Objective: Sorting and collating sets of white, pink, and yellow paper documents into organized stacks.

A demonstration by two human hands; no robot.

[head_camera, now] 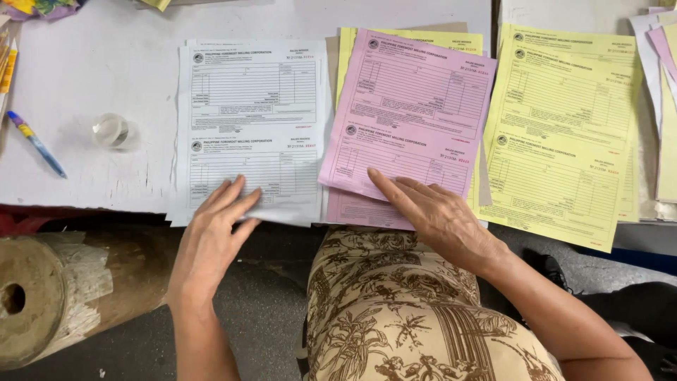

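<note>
Three stacks of printed forms lie side by side on a white table (92, 77): a white stack (254, 113), a pink stack (412, 99) and a yellow stack (564, 120). My left hand (211, 236) rests flat on the near edge of the white stack, fingers spread. On the lower part of the pink stack lies my right hand (434, 212), its fingers stretched out and pressing the top sheet. Neither hand grips anything.
A blue and yellow pen (35, 143) and a small clear round dish (111, 130) lie left of the forms. More pink, white and yellow sheets (663, 106) sit at the far right. A worn wooden cylinder (49, 296) lies below the table at left.
</note>
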